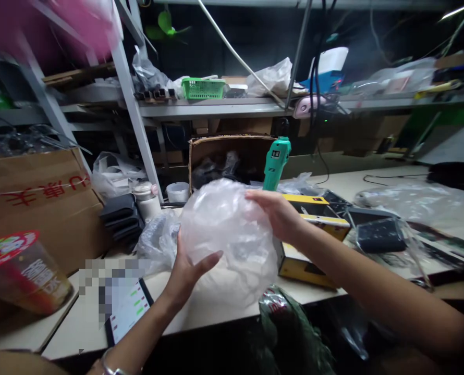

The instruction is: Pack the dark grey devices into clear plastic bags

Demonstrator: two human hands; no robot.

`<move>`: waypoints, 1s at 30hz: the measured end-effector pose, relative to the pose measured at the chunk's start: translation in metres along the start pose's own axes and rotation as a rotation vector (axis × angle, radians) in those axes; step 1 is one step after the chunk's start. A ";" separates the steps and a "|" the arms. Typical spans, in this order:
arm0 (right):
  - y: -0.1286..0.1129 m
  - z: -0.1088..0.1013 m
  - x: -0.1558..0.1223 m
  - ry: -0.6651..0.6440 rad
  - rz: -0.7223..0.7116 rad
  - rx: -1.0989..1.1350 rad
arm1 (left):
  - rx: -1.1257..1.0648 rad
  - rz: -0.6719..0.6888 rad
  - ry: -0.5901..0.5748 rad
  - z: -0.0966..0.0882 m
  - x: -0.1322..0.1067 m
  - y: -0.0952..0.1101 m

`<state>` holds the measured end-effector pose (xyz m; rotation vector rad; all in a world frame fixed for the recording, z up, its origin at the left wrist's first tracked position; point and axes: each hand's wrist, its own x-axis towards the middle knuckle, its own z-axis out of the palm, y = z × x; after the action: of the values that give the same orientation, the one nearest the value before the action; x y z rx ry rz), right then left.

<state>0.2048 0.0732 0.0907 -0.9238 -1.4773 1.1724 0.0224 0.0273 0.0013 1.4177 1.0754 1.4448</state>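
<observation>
A puffy bundle of clear plastic film (226, 234), probably a bag, sits between my hands on the bench. My left hand (188, 271) cups its lower left side with the fingers spread. My right hand (277, 211) presses on its upper right side. Behind the bundle stands a teal electric screwdriver (276, 162). A yellow and black box (310, 258) lies just past my right wrist. A tablet (130, 307) lies near my left forearm, partly blurred out.
A cardboard box (32, 203) and a plastic cup with a red straw (23, 276) stand at the left. Black pouches (120, 219) and more plastic bags (157, 242) lie nearby. An open carton (228, 159) stands behind. Shelves with a green basket (203, 88) run overhead.
</observation>
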 end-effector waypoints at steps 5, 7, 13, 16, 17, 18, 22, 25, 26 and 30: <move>0.013 -0.017 -0.020 -0.150 0.030 -0.140 | 0.055 -0.174 -0.135 0.019 -0.004 0.021; 0.011 -0.031 -0.017 -0.129 -0.069 -0.231 | 0.092 -0.222 -0.127 0.025 -0.005 0.015; -0.009 -0.074 -0.018 0.218 -0.366 -0.185 | 0.129 -0.344 -0.175 0.030 -0.011 -0.004; 0.000 -0.074 -0.031 -0.072 -0.260 -0.348 | 0.100 -0.318 -0.335 0.035 -0.011 0.003; 0.005 -0.071 -0.035 -0.211 -0.195 -0.383 | 0.076 -0.290 -0.404 0.039 -0.010 0.006; 0.010 -0.068 -0.037 -0.338 -0.137 -0.407 | 0.049 -0.265 -0.458 0.042 -0.009 0.008; 0.011 -0.069 -0.031 -0.254 -0.168 -0.373 | 0.012 -0.330 -0.462 0.050 -0.005 0.001; -0.005 -0.086 -0.018 0.320 -0.375 -0.262 | 0.000 -0.424 -0.488 0.047 -0.003 -0.014; -0.010 -0.093 -0.015 0.458 -0.420 -0.266 | -0.008 -0.430 -0.496 0.045 -0.003 -0.018; -0.018 -0.135 -0.006 0.789 -0.438 -0.637 | -0.050 -0.484 -0.402 0.035 -0.005 -0.027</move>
<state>0.3386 0.0913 0.1118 -1.2104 -1.2759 -0.0432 0.0570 0.0314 -0.0260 1.2325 1.0201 0.7956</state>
